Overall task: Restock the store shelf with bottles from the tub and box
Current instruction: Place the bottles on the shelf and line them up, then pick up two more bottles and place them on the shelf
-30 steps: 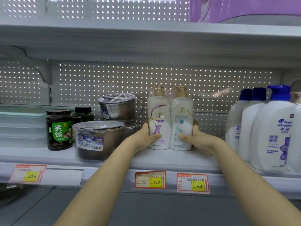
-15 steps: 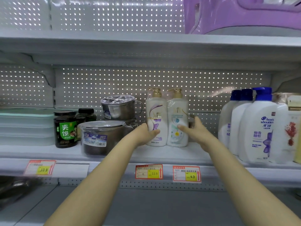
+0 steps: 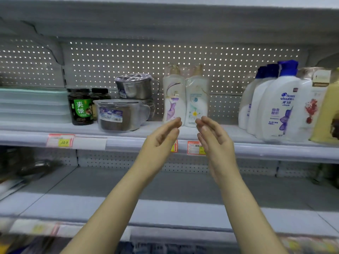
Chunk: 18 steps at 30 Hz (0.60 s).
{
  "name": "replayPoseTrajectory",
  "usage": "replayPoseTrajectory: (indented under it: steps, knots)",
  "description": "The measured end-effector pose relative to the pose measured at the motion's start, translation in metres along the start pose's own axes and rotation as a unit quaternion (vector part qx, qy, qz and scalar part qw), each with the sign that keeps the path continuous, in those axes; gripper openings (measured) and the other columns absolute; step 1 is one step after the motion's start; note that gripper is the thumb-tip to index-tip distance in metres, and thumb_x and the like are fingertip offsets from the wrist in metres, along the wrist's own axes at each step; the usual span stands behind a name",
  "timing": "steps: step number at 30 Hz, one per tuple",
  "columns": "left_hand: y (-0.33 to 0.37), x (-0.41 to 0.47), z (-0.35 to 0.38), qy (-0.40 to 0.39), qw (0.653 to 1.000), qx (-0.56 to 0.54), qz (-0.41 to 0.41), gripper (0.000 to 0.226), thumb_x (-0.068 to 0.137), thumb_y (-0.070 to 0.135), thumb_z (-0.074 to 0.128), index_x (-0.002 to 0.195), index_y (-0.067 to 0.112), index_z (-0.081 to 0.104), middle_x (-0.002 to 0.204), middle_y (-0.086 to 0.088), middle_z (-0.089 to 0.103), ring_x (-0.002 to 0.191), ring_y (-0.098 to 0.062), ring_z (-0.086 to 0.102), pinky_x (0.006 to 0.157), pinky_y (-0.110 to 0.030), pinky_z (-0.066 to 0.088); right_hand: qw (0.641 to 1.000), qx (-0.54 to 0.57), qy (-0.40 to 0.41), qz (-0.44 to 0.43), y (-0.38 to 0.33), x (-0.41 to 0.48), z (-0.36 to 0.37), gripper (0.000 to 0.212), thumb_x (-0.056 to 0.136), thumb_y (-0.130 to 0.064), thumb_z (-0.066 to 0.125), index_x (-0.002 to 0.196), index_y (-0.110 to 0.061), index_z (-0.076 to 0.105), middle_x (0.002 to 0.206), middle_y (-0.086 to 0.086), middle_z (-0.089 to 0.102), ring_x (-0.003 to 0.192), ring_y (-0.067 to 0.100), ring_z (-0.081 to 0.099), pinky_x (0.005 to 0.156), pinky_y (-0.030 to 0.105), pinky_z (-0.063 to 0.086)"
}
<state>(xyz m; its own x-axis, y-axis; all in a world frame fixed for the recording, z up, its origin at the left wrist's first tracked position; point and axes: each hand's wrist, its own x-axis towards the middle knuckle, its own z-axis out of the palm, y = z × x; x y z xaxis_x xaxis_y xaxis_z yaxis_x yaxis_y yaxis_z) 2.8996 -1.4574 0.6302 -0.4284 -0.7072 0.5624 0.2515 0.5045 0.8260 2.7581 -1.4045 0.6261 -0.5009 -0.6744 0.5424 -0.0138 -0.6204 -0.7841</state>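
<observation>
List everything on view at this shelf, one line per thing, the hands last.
Twin pump bottles: two wrapped together, white with gold pumps, upright mid-shelf.
Blue-capped shampoo bottles: three, white, in a row at right.
Clear-wrapped bottle: one, white with red print, beside them.
Yellow pack: one, far right, cut off by the frame.
Steel pots: at least two, silver, left of the twin bottles, one behind and higher.
Dark jars: two, black lids, the front one green-labelled.
Plastic containers: a stack, pale green, far left.
Price tags: three seen, red and yellow, on the shelf edge.
Left hand: open, empty, before the shelf.
Right hand: open, empty, before the shelf.
</observation>
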Motion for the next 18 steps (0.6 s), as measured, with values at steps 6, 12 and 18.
replayPoseTrajectory:
  steps: [6, 12, 18]
  knots:
    - [-0.038, -0.088, 0.007, 0.016, 0.994, -0.01, -0.106, 0.025, 0.098, 0.029, 0.052, 0.12, 0.038, 0.06, 0.131, 0.01, 0.062, 0.125, -0.004, 0.054, 0.111, -0.037, 0.039, 0.993, 0.046, 0.008, 0.111, 0.038, -0.089, -0.022, 0.02, 0.099, -0.01, 0.049, 0.111, -0.018, 0.064, 0.119, 0.004, 0.069, 0.115, 0.014, 0.063, 0.099, 0.032, 0.049]
    - [-0.091, -0.19, 0.003, 0.063, 0.973, -0.002, -0.223, 0.023, 0.101, 0.026, 0.047, 0.117, 0.038, 0.06, 0.128, 0.012, 0.062, 0.124, -0.006, 0.055, 0.109, -0.035, 0.041, 0.971, 0.021, 0.023, 0.236, 0.096, -0.184, -0.057, 0.02, 0.099, -0.014, 0.051, 0.116, -0.01, 0.063, 0.116, 0.007, 0.07, 0.114, 0.017, 0.064, 0.099, 0.032, 0.049]
    - [-0.129, -0.266, -0.007, 0.095, 0.943, 0.004, -0.319, 0.029, 0.094, 0.038, 0.05, 0.122, 0.034, 0.059, 0.13, 0.012, 0.061, 0.125, -0.005, 0.054, 0.11, -0.035, 0.041, 0.944, -0.009, 0.01, 0.331, 0.144, -0.25, -0.076, 0.021, 0.1, -0.011, 0.049, 0.114, -0.014, 0.064, 0.115, 0.005, 0.07, 0.114, 0.018, 0.064, 0.102, 0.032, 0.047]
